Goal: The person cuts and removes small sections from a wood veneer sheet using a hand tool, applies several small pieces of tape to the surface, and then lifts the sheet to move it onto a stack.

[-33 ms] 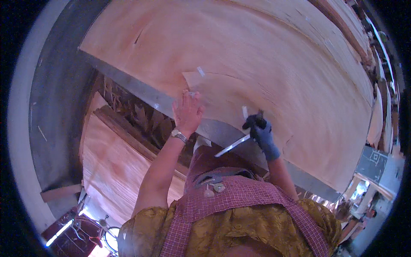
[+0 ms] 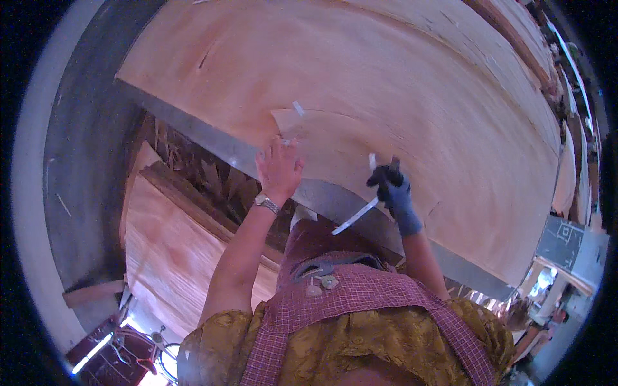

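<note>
Head view: a pale wood sheet [image 2: 450, 148] lies across a grey table [image 2: 312, 191]. On its near edge rests the bare left hand [image 2: 280, 170], palm down, thumb apart. The gloved right hand [image 2: 390, 190] curls around a dark tool [image 2: 394, 164]; a narrow pale strip [image 2: 356, 216] juts below. 2 small white pieces [image 2: 298, 108] show on the sheet. A wristwatch [image 2: 267, 203] circles the left wrist.

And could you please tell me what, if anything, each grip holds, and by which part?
The gloved right grip holds a long pale strip, seemingly by its upper end; a dark piece juts above. The left grip shows nothing held.
</note>
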### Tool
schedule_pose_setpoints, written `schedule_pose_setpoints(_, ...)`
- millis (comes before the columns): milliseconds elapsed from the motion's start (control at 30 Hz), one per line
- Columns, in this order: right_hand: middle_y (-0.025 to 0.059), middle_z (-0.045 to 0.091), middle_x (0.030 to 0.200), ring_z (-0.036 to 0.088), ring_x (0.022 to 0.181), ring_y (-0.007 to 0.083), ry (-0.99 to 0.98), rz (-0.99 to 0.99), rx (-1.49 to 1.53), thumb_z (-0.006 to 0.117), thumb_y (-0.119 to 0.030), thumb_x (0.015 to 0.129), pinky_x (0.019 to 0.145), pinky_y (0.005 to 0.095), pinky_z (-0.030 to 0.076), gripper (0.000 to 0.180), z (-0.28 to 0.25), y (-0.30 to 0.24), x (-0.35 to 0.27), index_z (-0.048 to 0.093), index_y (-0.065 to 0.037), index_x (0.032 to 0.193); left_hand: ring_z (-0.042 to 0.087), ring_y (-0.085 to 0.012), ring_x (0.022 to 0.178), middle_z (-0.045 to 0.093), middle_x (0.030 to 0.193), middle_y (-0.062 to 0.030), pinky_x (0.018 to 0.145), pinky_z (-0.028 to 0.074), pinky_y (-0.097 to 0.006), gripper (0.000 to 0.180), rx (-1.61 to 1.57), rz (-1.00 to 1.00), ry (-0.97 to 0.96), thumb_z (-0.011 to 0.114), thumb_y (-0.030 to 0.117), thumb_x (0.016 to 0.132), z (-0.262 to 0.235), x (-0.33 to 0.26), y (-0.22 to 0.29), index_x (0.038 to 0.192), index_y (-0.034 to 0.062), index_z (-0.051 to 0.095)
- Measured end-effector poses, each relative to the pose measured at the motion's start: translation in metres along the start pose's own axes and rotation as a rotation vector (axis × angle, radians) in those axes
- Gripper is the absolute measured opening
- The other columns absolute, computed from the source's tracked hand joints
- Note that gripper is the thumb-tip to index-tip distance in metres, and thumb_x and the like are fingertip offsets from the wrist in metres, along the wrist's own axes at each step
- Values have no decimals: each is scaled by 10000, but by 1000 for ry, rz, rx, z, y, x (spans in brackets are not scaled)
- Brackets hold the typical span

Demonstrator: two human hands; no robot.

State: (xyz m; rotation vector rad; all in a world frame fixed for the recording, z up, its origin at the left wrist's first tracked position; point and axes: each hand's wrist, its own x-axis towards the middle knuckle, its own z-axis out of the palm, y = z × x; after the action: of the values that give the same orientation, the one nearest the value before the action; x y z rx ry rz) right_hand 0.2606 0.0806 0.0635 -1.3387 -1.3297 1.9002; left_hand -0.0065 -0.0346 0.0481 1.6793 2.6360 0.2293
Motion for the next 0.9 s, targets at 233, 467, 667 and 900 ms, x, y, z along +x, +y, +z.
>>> schedule_pose_setpoints(233,23,667,767,534,556,83,143,3,163,608,-210,939,488,227,406,175,-17,8,69,672,-52,979,443,-271,1271,464,1409,-107,1037,348,-433,522,-320,535,80,536,186,860,33,30,101,1366,73,471)
schedule_pose_setpoints(467,63,678,755,606,566,153,119,77,136,607,-198,917,492,300,469,177,-22,3,70,671,-34,936,452,-223,1261,495,1388,-58,1000,377,-412,604,-288,696,121,601,121,783,56,63,131,1374,110,478)
schedule_pose_setpoints(667,61,649,673,584,564,105,440,-506,-1292,662,-258,883,490,280,454,243,-63,6,53,671,-19,929,476,-239,1217,528,1348,-47,973,390,-420,457,-99,765,189,573,169,820,57,67,137,1272,101,558)
schedule_pose_setpoints(900,17,666,676,471,478,59,94,209,-329,654,-246,869,442,228,366,216,-155,-61,-65,697,-54,960,543,-277,1098,593,1233,-95,934,414,-436,382,-223,582,46,532,132,829,38,70,152,1202,78,596)
